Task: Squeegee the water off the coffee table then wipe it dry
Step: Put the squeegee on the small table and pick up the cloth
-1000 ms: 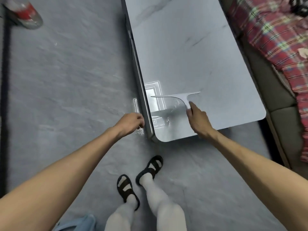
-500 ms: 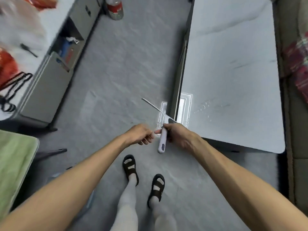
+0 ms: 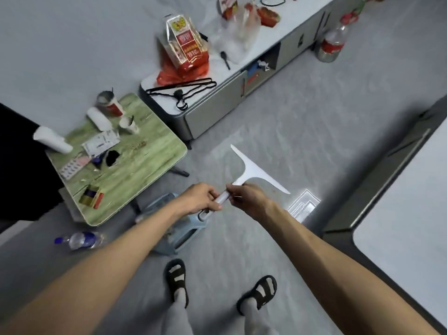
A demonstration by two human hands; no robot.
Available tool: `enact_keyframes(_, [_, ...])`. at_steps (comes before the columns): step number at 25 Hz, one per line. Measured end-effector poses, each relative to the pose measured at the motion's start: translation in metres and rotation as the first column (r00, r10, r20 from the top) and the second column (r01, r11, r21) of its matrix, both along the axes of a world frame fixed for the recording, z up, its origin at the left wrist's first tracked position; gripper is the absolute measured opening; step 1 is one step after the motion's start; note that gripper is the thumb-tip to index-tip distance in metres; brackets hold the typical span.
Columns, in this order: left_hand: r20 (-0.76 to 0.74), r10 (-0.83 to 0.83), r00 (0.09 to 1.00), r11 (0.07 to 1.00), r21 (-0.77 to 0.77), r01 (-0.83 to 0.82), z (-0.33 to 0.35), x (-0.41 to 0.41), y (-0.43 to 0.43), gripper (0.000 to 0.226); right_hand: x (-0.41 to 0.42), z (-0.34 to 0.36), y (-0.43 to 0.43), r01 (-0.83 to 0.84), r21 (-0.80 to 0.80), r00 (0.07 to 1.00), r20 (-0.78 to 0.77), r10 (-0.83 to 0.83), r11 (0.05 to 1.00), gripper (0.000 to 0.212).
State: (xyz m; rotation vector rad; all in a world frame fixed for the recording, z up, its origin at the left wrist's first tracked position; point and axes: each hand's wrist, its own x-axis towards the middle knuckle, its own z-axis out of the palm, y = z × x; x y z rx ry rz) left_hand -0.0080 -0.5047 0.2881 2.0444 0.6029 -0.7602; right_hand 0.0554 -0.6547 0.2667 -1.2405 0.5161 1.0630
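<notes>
A white squeegee (image 3: 251, 169) with a wide blade is held in the air over the grey floor, blade pointing away from me. My left hand (image 3: 198, 198) is wrapped around its pale handle. My right hand (image 3: 249, 198) pinches the neck just below the blade. The coffee table (image 3: 406, 213), white-topped with a dark grey edge, lies at the right edge of the view, apart from both hands. No cloth is visible.
A small green folding table (image 3: 135, 170) with cups and packets stands at the left. A low grey cabinet (image 3: 217, 102) with snack bags sits behind it. A blue stool (image 3: 179, 235) is under my left forearm, a water bottle (image 3: 79, 240) on the floor, a large bottle (image 3: 332, 45) far right.
My view has swung left, away from the coffee table. The squeegee left the tabletop and now hangs over the floor; my left hand has closed on its handle beside my right.
</notes>
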Motion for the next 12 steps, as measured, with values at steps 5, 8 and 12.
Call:
enact_keyframes(5, [0.006, 0.131, 0.991, 0.989, 0.066, -0.131, -0.049, -0.061, 0.138, 0.034, -0.043, -0.041, 0.148, -0.117, -0.071, 0.993, 0.0, 0.117, 0.991, 0.023])
enact_keyframes(8, [0.007, 0.203, 0.979, 0.973, 0.108, -0.203, -0.102, -0.092, 0.233, 0.037, -0.069, -0.09, 0.254, -0.158, -0.127, 0.986, 0.033, 0.163, 0.979, 0.025])
enact_keyframes(12, [0.037, 0.317, 0.948, 0.925, 0.207, -0.318, -0.183, -0.122, 0.347, 0.031, -0.096, -0.18, 0.384, -0.178, -0.182, 0.976, 0.089, 0.197, 0.967, 0.022])
